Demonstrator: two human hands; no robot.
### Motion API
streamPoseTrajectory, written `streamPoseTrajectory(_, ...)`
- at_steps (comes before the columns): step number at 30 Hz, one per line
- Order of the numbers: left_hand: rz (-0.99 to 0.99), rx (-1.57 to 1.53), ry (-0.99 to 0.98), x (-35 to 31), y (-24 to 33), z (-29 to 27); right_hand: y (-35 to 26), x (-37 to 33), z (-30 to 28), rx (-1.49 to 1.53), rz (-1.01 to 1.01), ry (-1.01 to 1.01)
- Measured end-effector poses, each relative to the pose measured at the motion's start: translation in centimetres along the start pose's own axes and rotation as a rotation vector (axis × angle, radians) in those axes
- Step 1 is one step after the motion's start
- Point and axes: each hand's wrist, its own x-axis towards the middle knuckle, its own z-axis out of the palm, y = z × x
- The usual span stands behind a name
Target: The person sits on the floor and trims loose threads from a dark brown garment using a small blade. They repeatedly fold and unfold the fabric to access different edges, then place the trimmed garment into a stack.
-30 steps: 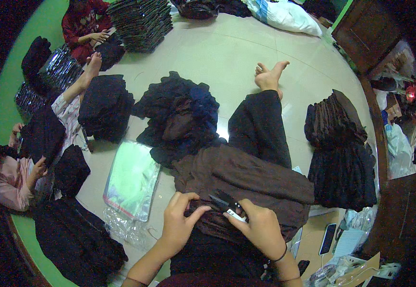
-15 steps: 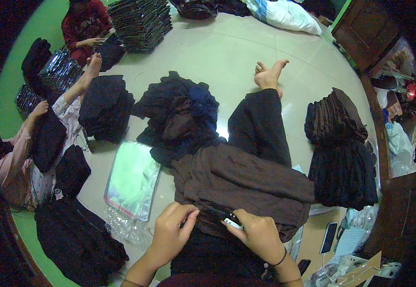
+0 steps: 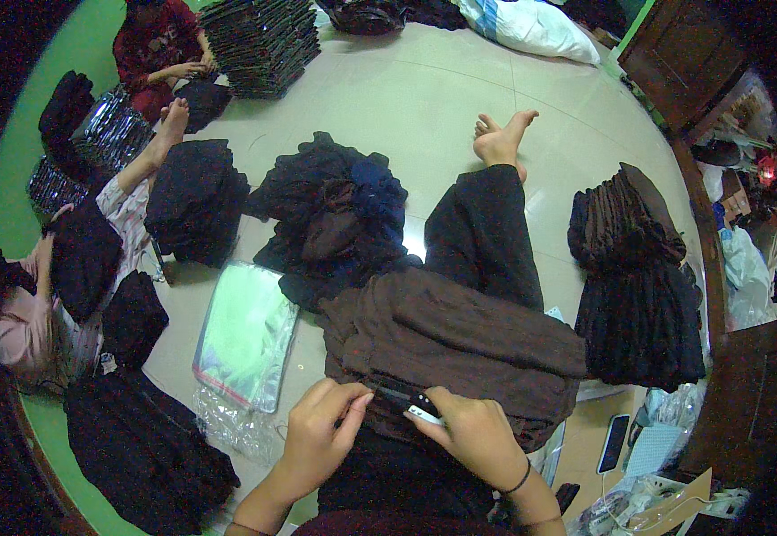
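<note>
A dark brown cloth garment (image 3: 451, 330) lies folded across my lap, over my black trousers. My left hand (image 3: 324, 424) is closed in a pinch at its near edge, thumb against forefinger. In my right hand (image 3: 478, 438) is a small black-and-white tool (image 3: 424, 414), mostly covered by my fingers. It looks like thread snips, and its dark end points toward my left fingertips, over the cloth. Just beyond the garment is a loose heap of dark cloth (image 3: 330, 205), black, brown and navy.
Folded dark garments (image 3: 638, 295) are stacked at right, near a phone (image 3: 614, 444). Clear plastic bags (image 3: 247, 335) and black cloth piles (image 3: 147, 447) lie at left. Two other people sit at left and far left, near a tall packet stack (image 3: 259, 45). A white sack (image 3: 531, 31) lies far back.
My right hand and the tool have shifted slightly left, toward my left hand, which stays in place. The co-worker at far left has brought both hands together.
</note>
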Motion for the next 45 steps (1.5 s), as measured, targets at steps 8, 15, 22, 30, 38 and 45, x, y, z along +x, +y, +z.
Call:
streamPoseTrajectory(8, 0.041, 0.032, 0.017, 0.0, -0.6, 0.3, 0.5, 1.1, 0.1, 0.005, 0.015, -0.024)
streamPoseTrajectory(15, 0.013, 0.032, 0.005, 0.1, -0.6, 0.2, 1.1, 1.4, 0.6, 0.015, -0.024, 0.022)
streamPoseTrajectory(22, -0.043, 0.032, 0.025, -0.1, -0.8, -0.5, 1.2, 1.0, 0.7, -0.061, -0.011, 0.006)
streamPoseTrajectory(30, -0.099, -0.026, 0.001, -0.3, -0.7, -0.7, 1.3, 0.4, 1.0, 0.002, -0.065, 0.051)
streamPoseTrajectory(38, -0.048, -0.042, -0.013, -0.2, -0.7, -0.7, 1.4, 0.7, 1.2, 0.019, -0.086, 0.058)
streamPoseTrajectory(45, -0.048, -0.047, -0.025, -0.2, -0.7, -0.9, 1.1, 0.6, 1.0, 0.023, -0.085, 0.065)
